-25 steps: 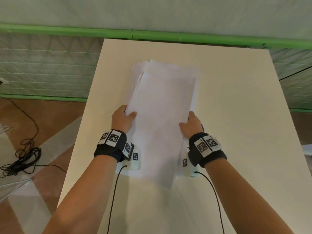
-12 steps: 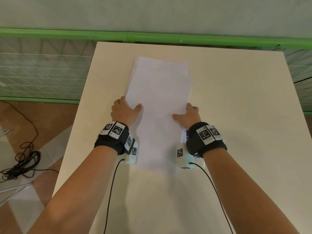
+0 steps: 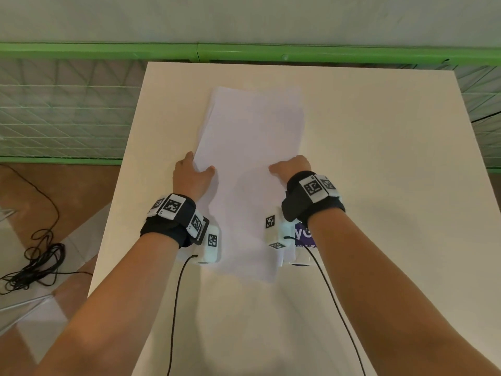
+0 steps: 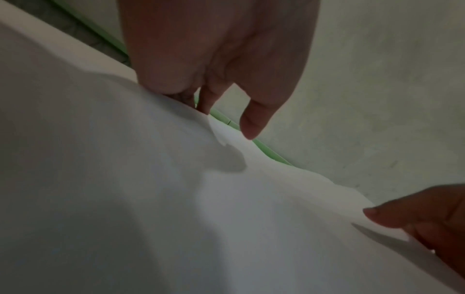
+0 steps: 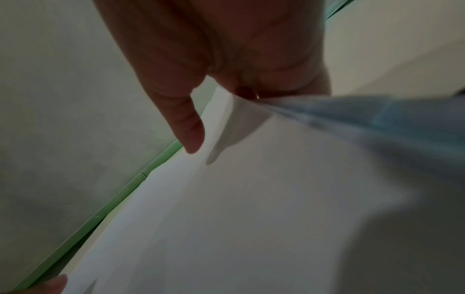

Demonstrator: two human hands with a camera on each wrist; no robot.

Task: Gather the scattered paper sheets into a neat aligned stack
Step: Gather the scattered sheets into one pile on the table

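Paper sheets (image 3: 252,169), thin, plain white and a bit floppy, sit as a long rectangular stack on the matte cream table (image 3: 379,158). Left hand (image 3: 191,176) pinches the left long edge, thumb on top, fingers curled under. Right hand (image 3: 291,166) pinches the right edge the same way. Compared with a second ago the fanned-out far ends look way more squared up.

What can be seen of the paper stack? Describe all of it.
The paper stack is plain white, thin sheets, long side running away from the person, over the middle of the white table. The left hand and right hand pinch its side edges, thumbs on top. Its far-left and near-right edges fan slightly, so it is not fully squared.
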